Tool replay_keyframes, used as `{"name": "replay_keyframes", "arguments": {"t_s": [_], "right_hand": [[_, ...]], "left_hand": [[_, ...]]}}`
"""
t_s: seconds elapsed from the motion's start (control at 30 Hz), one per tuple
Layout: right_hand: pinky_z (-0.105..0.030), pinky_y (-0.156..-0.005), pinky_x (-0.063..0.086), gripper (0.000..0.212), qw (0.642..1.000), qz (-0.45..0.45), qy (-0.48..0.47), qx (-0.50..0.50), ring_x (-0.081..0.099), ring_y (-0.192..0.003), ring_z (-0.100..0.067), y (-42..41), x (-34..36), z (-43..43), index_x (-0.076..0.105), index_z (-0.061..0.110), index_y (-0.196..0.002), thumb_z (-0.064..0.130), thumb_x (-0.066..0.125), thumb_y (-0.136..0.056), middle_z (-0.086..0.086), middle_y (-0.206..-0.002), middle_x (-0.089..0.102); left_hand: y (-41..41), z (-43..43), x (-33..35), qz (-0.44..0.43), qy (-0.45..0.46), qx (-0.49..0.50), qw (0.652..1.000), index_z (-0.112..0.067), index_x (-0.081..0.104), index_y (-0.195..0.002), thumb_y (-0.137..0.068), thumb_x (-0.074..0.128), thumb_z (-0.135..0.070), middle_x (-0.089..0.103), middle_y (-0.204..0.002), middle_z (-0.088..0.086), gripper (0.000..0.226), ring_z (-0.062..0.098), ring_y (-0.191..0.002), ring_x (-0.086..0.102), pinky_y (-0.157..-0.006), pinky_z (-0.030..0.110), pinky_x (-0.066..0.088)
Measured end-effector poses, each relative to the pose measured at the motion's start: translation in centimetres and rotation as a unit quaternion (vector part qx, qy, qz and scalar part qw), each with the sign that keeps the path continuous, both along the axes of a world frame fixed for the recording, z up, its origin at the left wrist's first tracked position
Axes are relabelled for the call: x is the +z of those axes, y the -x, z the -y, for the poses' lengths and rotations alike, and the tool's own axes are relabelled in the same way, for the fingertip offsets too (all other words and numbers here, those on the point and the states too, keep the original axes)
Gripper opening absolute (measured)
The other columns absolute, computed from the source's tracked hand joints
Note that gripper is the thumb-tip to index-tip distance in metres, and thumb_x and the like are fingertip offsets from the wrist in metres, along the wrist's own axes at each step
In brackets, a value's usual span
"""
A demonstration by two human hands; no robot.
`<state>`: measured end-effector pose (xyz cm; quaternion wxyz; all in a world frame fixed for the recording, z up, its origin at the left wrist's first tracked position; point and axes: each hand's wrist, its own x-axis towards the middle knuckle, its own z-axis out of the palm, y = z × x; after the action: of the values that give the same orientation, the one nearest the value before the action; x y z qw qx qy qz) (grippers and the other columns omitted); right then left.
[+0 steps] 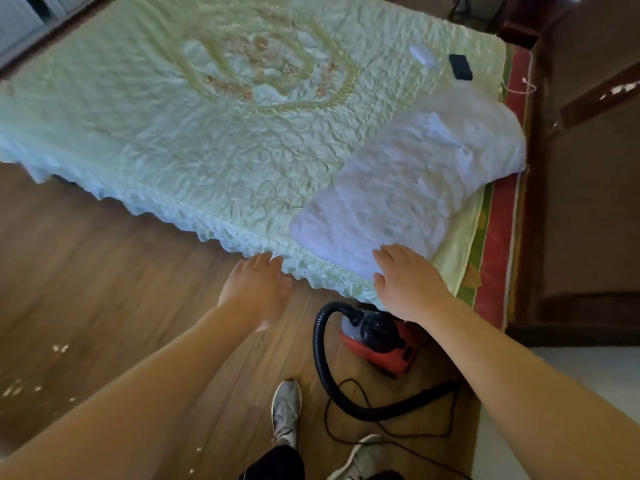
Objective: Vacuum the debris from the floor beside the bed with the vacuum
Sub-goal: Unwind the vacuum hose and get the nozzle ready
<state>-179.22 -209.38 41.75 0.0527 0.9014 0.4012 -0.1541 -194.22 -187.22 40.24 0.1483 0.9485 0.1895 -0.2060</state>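
A small red and black vacuum (379,341) stands on the wooden floor right beside the bed (194,140). Its black hose (320,358) loops from the top down across the floor to the right. White debris (20,386) lies scattered on the floor at the lower left. My left hand (256,289) hovers with relaxed fingers near the frilled bed edge, holding nothing. My right hand (405,282) is spread flat above the vacuum, at the bed's edge, also holding nothing.
A pale folded blanket (408,188) lies on the bed's right end, with a dark phone (460,66) and a white object (424,55) beyond it. A thin black cord (391,441) trails over the floor by my two shoes (285,412). Dark wooden furniture (588,168) stands at the right.
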Motion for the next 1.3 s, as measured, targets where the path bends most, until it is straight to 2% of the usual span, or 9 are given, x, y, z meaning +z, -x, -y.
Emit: {"name": "replay_keyframes", "arguments": {"t_s": [0.1, 0.37, 0.47, 0.6, 0.77, 0.87, 1.1, 1.2, 1.3], "right_hand": [[-0.037, -0.102, 0.042, 0.040, 0.999, -0.013, 0.014, 0.041, 0.048, -0.123, -0.025, -0.3, -3.6, -1.2, 0.049, 0.010, -0.136, 0.027, 0.039, -0.101, -0.005, -0.132, 0.055], [-0.035, -0.088, 0.047, 0.028, 0.993, -0.056, 0.027, 0.100, 0.052, -0.107, -0.024, -0.9, -17.3, -1.9, 0.056, 0.010, -0.115, 0.026, 0.041, -0.099, -0.004, -0.112, 0.059], [-0.037, -0.092, 0.047, 0.029, 0.990, -0.083, 0.041, 0.109, 0.052, -0.113, -0.025, -0.7, -22.7, -1.9, 0.056, 0.011, -0.119, 0.027, 0.043, -0.099, -0.004, -0.118, 0.059], [-0.040, -0.096, 0.047, 0.033, 0.985, -0.109, 0.055, 0.122, 0.050, -0.122, -0.027, -0.3, -28.8, -2.0, 0.055, 0.011, -0.127, 0.027, 0.043, -0.100, -0.006, -0.130, 0.057], [-0.039, -0.097, 0.046, 0.036, 0.981, -0.119, 0.057, 0.145, 0.050, -0.122, -0.028, -0.2, -35.4, -2.0, 0.055, 0.009, -0.129, 0.026, 0.044, -0.099, -0.009, -0.130, 0.057], [-0.037, -0.093, 0.044, 0.034, 0.980, -0.129, 0.046, 0.144, 0.052, -0.118, -0.026, 0.0, -38.3, -2.0, 0.056, 0.011, -0.126, 0.025, 0.047, -0.097, -0.006, -0.126, 0.059], [-0.044, -0.109, 0.039, 0.049, 0.974, -0.168, 0.038, 0.146, 0.038, -0.139, -0.030, 1.3, -42.4, -1.8, 0.047, 0.008, -0.141, 0.024, 0.054, -0.096, -0.010, -0.149, 0.046], [-0.045, -0.115, 0.035, 0.058, 0.971, -0.180, 0.033, 0.157, 0.031, -0.146, -0.030, 2.1, -43.6, -1.6, 0.041, 0.008, -0.149, 0.025, 0.057, -0.096, -0.011, -0.156, 0.038], [-0.049, -0.111, 0.039, 0.057, 0.969, -0.183, 0.022, 0.167, 0.030, -0.147, -0.031, 2.7, -44.7, -1.4, 0.043, 0.013, -0.149, 0.024, 0.060, -0.095, -0.011, -0.157, 0.037]], "left_hand": [[1.0, 0.2, -3.3, -0.011, 0.018, 0.026, 0.999, -0.013, 0.039, -0.148, -0.105, 0.033, -0.037, 0.041, -0.153, 0.006, 0.049, 0.021, -0.144, 0.034, -0.119, 0.036, 0.025], [2.1, 2.3, -16.6, -0.050, 0.041, 0.051, 0.997, -0.012, 0.031, -0.154, -0.105, 0.032, -0.037, 0.031, -0.162, 0.010, 0.055, 0.024, -0.151, 0.025, -0.124, 0.041, 0.022], [2.3, 3.3, -21.5, -0.064, 0.053, 0.057, 0.995, -0.012, 0.036, -0.151, -0.105, 0.032, -0.038, 0.035, -0.158, 0.009, 0.053, 0.025, -0.148, 0.029, -0.123, 0.042, 0.024], [2.8, 5.0, -27.4, -0.080, 0.072, 0.054, 0.993, -0.013, 0.031, -0.155, -0.105, 0.032, -0.039, 0.031, -0.162, 0.007, 0.056, 0.024, -0.150, 0.025, -0.123, 0.042, 0.019], [3.3, 7.0, -33.8, -0.093, 0.102, 0.049, 0.989, -0.013, 0.033, -0.153, -0.106, 0.032, -0.041, 0.034, -0.159, 0.007, 0.055, 0.026, -0.149, 0.027, -0.123, 0.042, 0.022], [3.5, 8.4, -36.7, -0.101, 0.127, 0.062, 0.985, -0.013, 0.039, -0.148, -0.106, 0.031, -0.041, 0.040, -0.154, 0.007, 0.051, 0.026, -0.144, 0.033, -0.120, 0.041, 0.025], [4.1, 11.4, -41.6, -0.131, 0.189, 0.130, 0.964, -0.013, 0.039, -0.146, -0.107, 0.032, -0.046, 0.041, -0.153, 0.007, 0.052, 0.026, -0.142, 0.036, -0.115, 0.039, 0.029], [4.1, 12.1, -42.7, -0.127, 0.205, 0.153, 0.958, -0.014, 0.041, -0.144, -0.105, 0.035, -0.048, 0.047, -0.147, 0.006, 0.052, 0.026, -0.136, 0.043, -0.108, 0.038, 0.035], [4.1, 12.9, -43.9, -0.108, 0.223, 0.171, 0.954, -0.019, 0.051, -0.131, -0.104, 0.040, -0.048, 0.056, -0.128, 0.003, 0.042, 0.023, -0.119, 0.053, -0.090, 0.035, 0.041]]}}
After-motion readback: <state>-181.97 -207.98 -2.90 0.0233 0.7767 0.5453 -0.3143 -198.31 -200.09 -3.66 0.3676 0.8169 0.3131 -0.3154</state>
